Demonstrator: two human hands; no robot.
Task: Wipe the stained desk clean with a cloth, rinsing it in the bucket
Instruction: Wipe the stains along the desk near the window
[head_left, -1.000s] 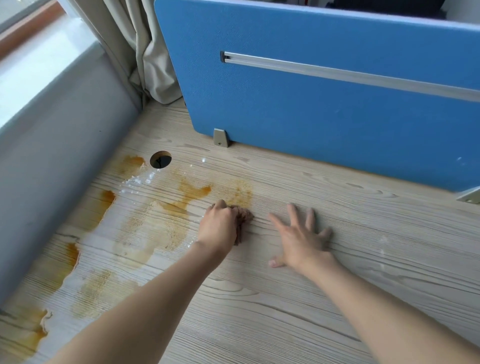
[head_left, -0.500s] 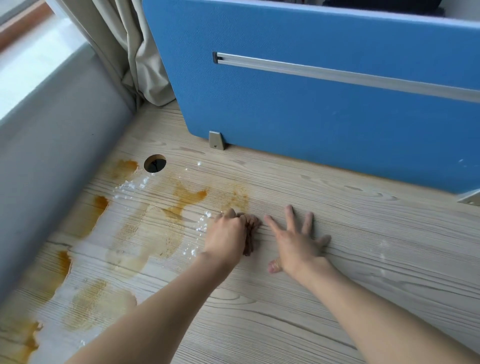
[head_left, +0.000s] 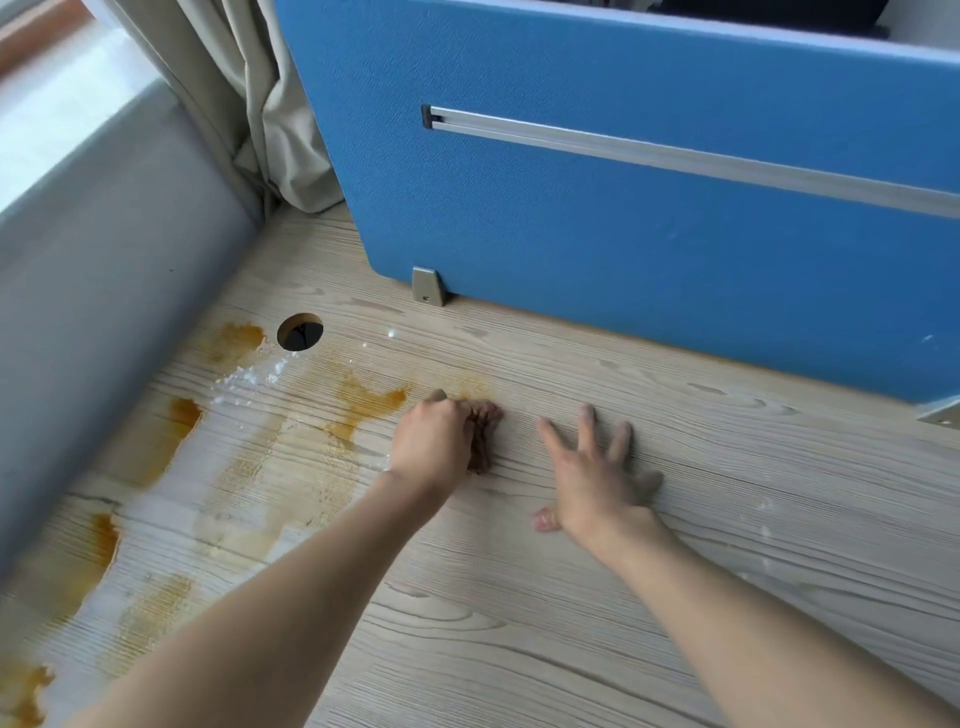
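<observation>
My left hand (head_left: 434, 444) grips a bunched brown cloth (head_left: 484, 436) and presses it on the pale wood-grain desk (head_left: 519, 597), at the right edge of the stains. Orange-brown stains (head_left: 363, 405) and wet smears spread over the desk's left half, with white foam specks (head_left: 249, 374) near the cable hole. My right hand (head_left: 597, 478) lies flat on the desk just right of the cloth, fingers spread. No bucket is in view.
A blue partition panel (head_left: 623, 208) with a metal rail stands along the desk's far edge, on a grey bracket (head_left: 428, 286). A round cable hole (head_left: 300, 331) sits at the far left. A grey wall ledge (head_left: 104, 312) borders the left; beige curtain (head_left: 249, 104) hangs in the corner.
My left hand drew the cloth toward me and a little right, then pushed it back toward the far stain. My right hand stayed flat on the desk.
</observation>
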